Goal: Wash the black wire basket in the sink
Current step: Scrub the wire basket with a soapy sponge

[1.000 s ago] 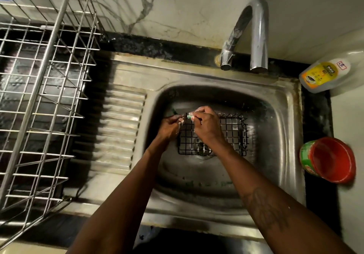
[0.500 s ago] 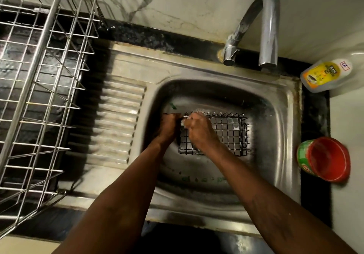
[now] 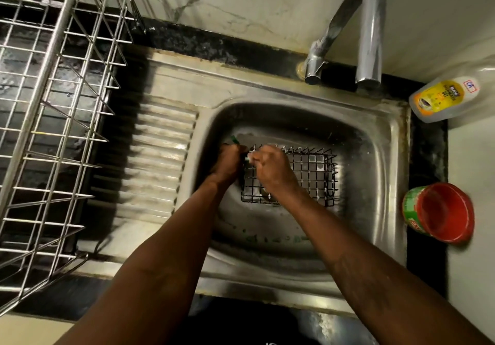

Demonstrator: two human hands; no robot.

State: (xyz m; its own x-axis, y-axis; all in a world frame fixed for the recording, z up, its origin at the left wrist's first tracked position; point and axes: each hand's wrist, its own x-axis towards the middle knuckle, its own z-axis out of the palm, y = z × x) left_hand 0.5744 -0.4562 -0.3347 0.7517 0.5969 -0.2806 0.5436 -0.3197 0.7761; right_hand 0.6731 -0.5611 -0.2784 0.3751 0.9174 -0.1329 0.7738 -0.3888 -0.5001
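Observation:
The black wire basket (image 3: pixel 313 176) lies in the steel sink (image 3: pixel 388 184), over the drain, with foam on its wires. My left hand (image 3: pixel 229 163) is curled at the basket's left edge and seems to grip the wire there. My right hand (image 3: pixel 270 169) reaches over the basket's left part, fingers curled, pinching a small soapy scrubber (image 3: pixel 248 158) against the rim beside my left hand. A small green scrap (image 3: pixel 234 139) shows on the basin wall just behind my left hand. My hands hide the basket's left side.
A bent steel tap (image 3: pixel 369 31) stands behind the basin; no water is running. A dish-soap bottle (image 3: pixel 444 98) and a red tub (image 3: pixel 442 210) sit on the right counter. A steel dish rack (image 3: pixel 53 103) stands left of the ribbed drainboard (image 3: pixel 158 157).
Both hands have closed in on the basket's left rim and dropped slightly. The basket has stayed over the drain. The view has shifted a little.

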